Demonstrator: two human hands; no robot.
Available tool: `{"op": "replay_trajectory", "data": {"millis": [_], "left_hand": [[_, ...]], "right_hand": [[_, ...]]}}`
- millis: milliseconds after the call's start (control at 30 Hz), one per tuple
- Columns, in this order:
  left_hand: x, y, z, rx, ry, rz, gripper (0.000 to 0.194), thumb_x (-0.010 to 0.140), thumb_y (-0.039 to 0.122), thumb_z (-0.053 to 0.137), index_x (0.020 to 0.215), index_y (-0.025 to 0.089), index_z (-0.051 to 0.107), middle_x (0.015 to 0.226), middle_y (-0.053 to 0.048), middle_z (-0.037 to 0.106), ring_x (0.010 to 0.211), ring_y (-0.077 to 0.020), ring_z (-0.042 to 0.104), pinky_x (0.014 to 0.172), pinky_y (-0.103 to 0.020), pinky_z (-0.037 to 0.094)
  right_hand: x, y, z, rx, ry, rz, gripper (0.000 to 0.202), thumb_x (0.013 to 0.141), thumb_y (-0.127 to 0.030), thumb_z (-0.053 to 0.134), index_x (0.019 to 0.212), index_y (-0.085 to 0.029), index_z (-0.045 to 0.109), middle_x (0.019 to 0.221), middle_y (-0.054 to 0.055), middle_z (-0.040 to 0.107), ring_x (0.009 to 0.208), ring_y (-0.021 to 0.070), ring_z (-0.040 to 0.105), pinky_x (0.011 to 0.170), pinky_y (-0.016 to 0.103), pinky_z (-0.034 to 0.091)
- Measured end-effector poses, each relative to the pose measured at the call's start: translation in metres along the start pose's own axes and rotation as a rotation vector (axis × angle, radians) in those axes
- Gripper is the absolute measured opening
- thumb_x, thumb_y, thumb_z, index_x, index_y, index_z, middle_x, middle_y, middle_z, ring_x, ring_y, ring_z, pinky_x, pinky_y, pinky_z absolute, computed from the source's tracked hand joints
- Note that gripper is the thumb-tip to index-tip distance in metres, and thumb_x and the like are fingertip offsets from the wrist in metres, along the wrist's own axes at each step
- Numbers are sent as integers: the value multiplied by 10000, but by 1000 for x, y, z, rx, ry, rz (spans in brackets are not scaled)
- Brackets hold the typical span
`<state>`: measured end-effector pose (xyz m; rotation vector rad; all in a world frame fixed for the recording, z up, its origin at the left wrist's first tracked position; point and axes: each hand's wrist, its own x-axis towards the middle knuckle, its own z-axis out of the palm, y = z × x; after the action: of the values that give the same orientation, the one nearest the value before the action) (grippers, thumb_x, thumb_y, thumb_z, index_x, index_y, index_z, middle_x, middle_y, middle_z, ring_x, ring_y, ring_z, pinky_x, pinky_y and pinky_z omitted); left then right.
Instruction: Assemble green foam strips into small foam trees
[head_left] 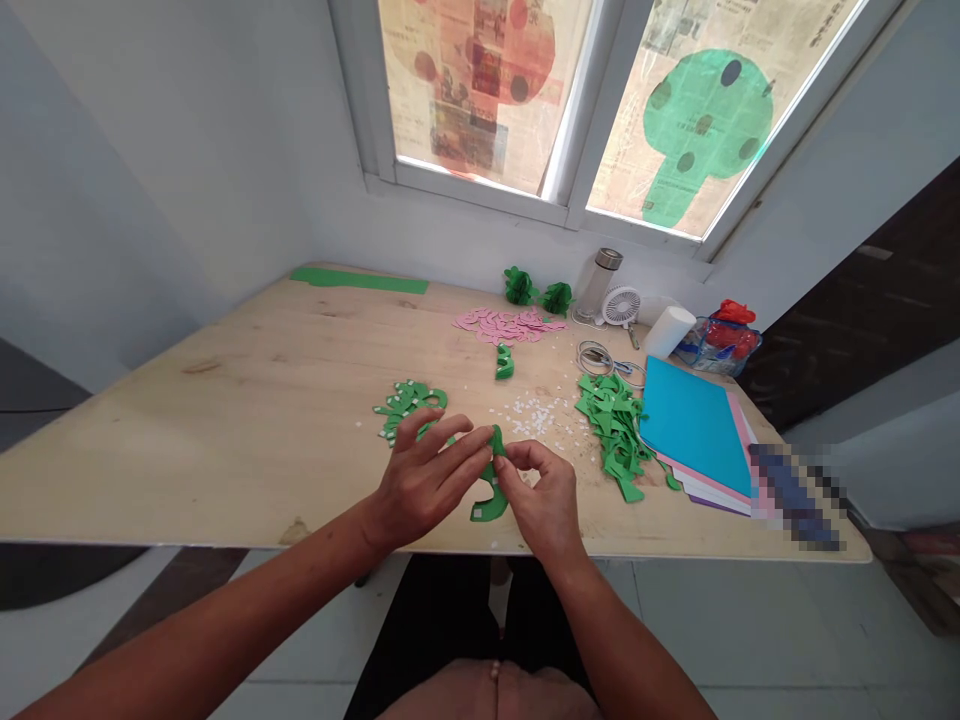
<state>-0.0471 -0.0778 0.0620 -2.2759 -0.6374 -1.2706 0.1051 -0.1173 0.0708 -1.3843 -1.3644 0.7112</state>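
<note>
- Left hand (411, 490): fingers extended, tips at the top of the green cutout (490, 508); gripping or only pressing, can't tell.
- Right hand (546, 502): thumb and index closed in a pinch on the cutout's right side.
- Cutout: between both hands, near the front edge of the bench (225, 400); small white squares on it, lower end curled and not held.
- Risk: thin curved shape, probably paper; uneven pull from the two hands could crease or tear the narrow part.
- Risk: fingers cover the upper part, so a misplaced white square there could be missed.
- Risk: if the squares are sticky, one could cling to a fingertip and lift off or shift.
- Risk: loose white bits (536, 415) lie scattered just beyond the hands; a sleeve-free forearm or fingertip brushing them could spread them or pick some up.
- Risk: left green pile (405, 400) sits right by the left fingers; a sideways knock could tangle or scatter it.
- Risk: right green pile (616, 440) looks similar in colour; mixing pieces is likely if one slides over.
- Risk: front edge is close, so a dropped cutout might slip off.
</note>
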Motion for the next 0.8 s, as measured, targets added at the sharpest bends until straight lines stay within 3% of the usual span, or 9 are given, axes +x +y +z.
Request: {"op": "replay_trajectory", "data": {"millis": [100, 233, 333, 400, 567, 800], "left_hand": [[-1, 4, 0, -114, -7, -212, 241, 757, 53, 621, 937, 213, 607, 904, -30, 732, 864, -207, 620, 865, -426, 425], [2, 6, 0, -360, -6, -627, 135, 819, 145, 578, 933, 198, 625, 911, -50, 704, 921, -203, 624, 836, -379, 476], [8, 3, -1, -605, -63, -916, 104, 831, 248, 584, 879, 187, 653, 886, -58, 708, 868, -203, 649, 780, -352, 511], [12, 0, -2, -813, -108, -1033, 126, 819, 282, 603, 852, 178, 667, 853, -64, 714, 820, -202, 663, 732, -333, 529], [21, -6, -5, -1108, -210, -1108, 114, 770, 286, 658, 808, 181, 683, 785, -53, 702, 732, -184, 668, 657, -301, 547], [27, -6, -9, -1120, -220, -1079, 95, 733, 259, 685, 756, 172, 657, 703, -35, 664, 665, -163, 640, 608, -292, 537]], "right_hand": [[0, 1, -1, 2, 11, -1, 129, 747, -260, 596, 707, -173, 683, 626, 15, 683, 600, 163, 621, 607, 262, 482], [0, 3, -1, 2, 14, 0, 139, 752, -271, 597, 712, -169, 683, 623, 19, 686, 598, 166, 624, 608, 265, 488], [0, 3, -1, 8, 9, -7, 137, 753, -271, 596, 714, -172, 683, 629, 21, 691, 602, 167, 624, 611, 269, 495], [0, 3, -2, 11, 11, -12, 129, 750, -262, 598, 711, -174, 683, 628, 19, 692, 601, 166, 621, 610, 271, 496], [0, 3, -3, 5, -6, -21, 118, 742, -250, 601, 709, -177, 687, 628, 14, 695, 602, 161, 620, 616, 270, 491], [1, 7, -6, 41, -56, -17, 123, 738, -256, 606, 717, -171, 692, 640, 18, 698, 607, 156, 617, 608, 261, 496]]}}
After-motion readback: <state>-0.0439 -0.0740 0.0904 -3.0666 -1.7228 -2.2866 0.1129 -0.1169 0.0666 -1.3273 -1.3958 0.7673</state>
